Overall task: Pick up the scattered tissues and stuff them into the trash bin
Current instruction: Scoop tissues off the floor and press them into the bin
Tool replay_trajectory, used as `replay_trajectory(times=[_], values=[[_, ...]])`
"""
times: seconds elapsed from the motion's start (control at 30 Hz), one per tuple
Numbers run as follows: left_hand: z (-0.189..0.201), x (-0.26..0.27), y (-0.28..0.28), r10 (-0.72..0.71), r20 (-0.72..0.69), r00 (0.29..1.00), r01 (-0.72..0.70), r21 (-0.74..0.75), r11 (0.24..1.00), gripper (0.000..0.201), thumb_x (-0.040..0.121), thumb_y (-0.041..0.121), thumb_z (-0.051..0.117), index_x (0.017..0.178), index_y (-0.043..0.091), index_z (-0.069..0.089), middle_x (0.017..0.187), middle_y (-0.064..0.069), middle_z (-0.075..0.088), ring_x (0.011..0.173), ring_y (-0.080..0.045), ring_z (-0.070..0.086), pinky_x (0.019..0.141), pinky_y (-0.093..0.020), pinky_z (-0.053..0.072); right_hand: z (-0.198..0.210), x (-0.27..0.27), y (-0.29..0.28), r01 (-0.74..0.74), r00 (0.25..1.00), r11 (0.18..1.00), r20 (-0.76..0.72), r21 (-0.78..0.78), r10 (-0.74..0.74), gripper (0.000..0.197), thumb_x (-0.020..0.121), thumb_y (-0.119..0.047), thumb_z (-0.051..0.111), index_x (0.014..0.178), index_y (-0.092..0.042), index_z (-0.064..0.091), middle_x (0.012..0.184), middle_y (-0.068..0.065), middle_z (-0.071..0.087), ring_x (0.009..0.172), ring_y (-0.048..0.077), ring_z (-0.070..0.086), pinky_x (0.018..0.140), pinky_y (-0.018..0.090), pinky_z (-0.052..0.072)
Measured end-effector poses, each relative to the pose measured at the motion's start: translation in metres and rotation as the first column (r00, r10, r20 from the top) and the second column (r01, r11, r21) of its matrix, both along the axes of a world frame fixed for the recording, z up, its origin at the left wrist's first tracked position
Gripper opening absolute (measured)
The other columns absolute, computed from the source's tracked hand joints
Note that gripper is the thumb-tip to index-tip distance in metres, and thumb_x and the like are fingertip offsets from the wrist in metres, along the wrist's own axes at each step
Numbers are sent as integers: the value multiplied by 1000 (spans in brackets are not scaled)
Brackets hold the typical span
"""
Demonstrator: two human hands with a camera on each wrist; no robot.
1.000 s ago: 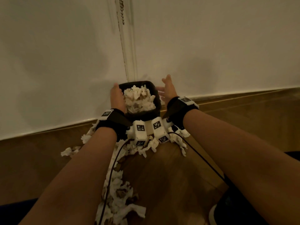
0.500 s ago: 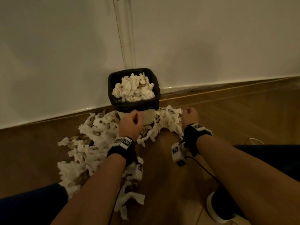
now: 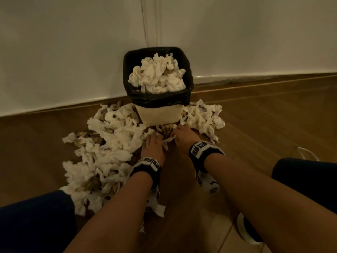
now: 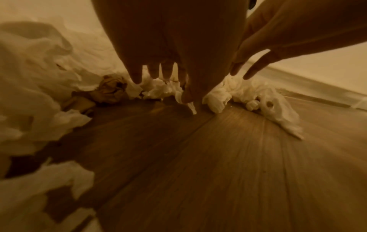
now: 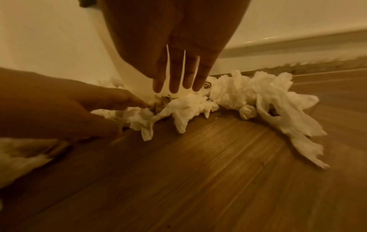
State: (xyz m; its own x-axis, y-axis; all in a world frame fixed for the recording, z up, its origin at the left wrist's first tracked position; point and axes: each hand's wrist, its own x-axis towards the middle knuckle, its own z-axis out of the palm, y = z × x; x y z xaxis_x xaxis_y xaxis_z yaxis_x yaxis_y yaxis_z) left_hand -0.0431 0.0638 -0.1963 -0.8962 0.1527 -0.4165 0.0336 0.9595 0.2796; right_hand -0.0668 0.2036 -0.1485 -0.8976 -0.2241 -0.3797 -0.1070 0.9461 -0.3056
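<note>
Both arms extended forward, low; left hand (image 3: 152,145) and right hand (image 3: 182,136) side by side, fingers straight

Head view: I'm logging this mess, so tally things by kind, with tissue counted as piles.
Trash bin: 1
Hands: 2, left hand, right hand
Tissue piles: 3, pile in the bin, left floor pile, right floor pile
Total: 6

A square white trash bin lined with a black bag (image 3: 160,114) is set on the brown wooden floor (image 3: 255,128) against the white wall (image 3: 73,52). Crumpled white tissues (image 3: 156,73) are heaped in it; more scattered white tissues (image 3: 109,136) are spread left, right and before it. Both hands are placed before the bin.
</note>
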Motion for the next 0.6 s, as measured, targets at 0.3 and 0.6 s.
replay_trajectory(times=[0.3, 0.6], values=[[1, -27, -20, -22, -37, 999, 16, -150, 989, 53, 95, 34, 39, 146, 31, 21, 155, -10, 10, 137, -41, 15, 113, -51, 21, -7, -16, -18, -51, 997, 996, -52, 67, 55, 39, 89, -13, 50, 127, -11, 49, 130, 12, 40, 121, 32, 33, 100, 39, 40], [0, -22, -19, -61, -78, 995, 46, -177, 983, 41, 95, 27, 49, 134, 16, 44, 146, -14, 20, 130, -39, 29, 107, -42, 33, -7, -23, -22, -31, 999, 998, 22, 63, 30, 35, 92, -10, 43, 126, -11, 48, 131, 12, 37, 122, 35, 31, 98, 43, 43]])
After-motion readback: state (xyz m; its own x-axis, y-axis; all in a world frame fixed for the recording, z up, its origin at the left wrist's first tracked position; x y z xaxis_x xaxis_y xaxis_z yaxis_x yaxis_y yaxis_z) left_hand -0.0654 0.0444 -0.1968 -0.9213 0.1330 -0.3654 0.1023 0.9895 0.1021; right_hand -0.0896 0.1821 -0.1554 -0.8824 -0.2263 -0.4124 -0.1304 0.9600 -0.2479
